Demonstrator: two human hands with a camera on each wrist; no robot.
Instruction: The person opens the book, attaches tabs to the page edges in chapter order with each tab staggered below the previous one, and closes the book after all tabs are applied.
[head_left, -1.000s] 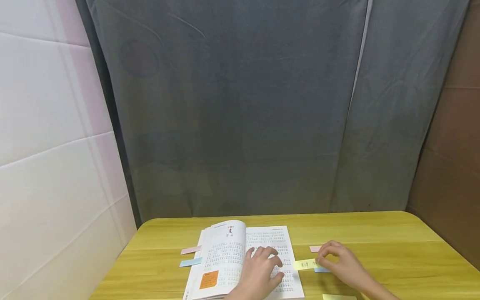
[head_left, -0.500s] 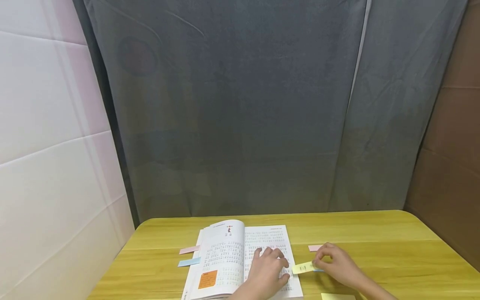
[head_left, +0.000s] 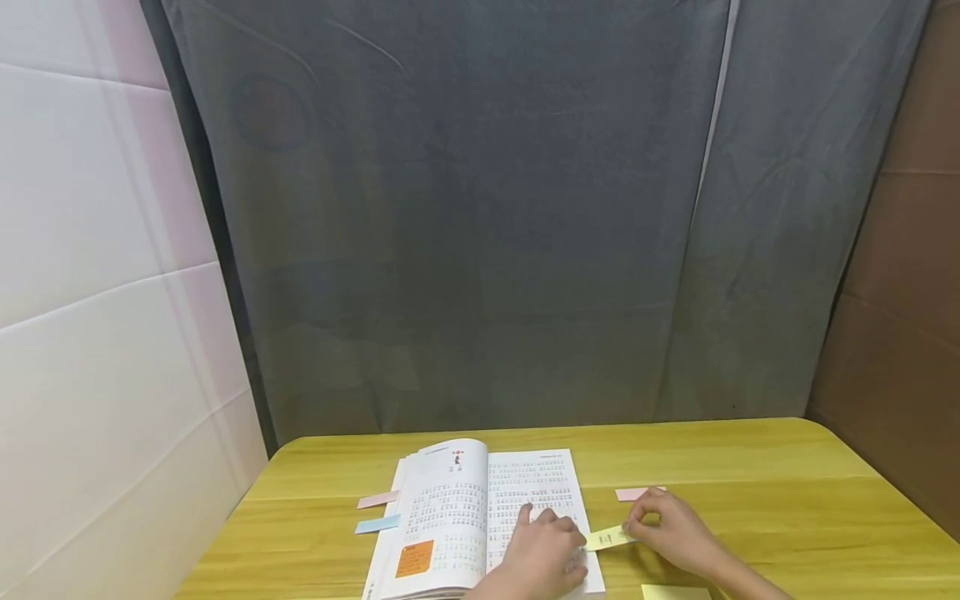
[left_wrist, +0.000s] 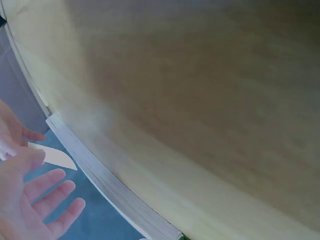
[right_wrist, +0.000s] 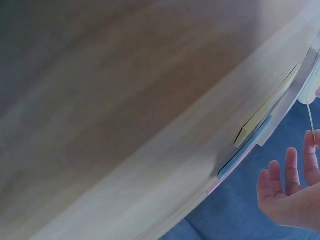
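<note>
An open book [head_left: 465, 512] lies on the yellow wooden table [head_left: 750, 467]. My left hand [head_left: 546, 552] rests flat on the lower part of its right page, with the fingers fairly straight; they also show in the left wrist view [left_wrist: 35, 200]. My right hand [head_left: 666, 533] is just right of the book and pinches one end of a yellow sticky note [head_left: 609, 538] with writing on it. The note's free end reaches the page edge beside my left fingers. An orange sticky note [head_left: 415, 558] is stuck on the left page.
A pink strip [head_left: 378, 500] and a blue strip [head_left: 377, 524] lie left of the book. Another pink strip [head_left: 632, 494] lies behind my right hand. A yellow pad [head_left: 675, 592] sits at the near edge. A grey curtain [head_left: 480, 208] hangs behind the table.
My right hand has carried the yellow note left, up to the book's right edge. My left hand has slid right and nearer across the right page.
</note>
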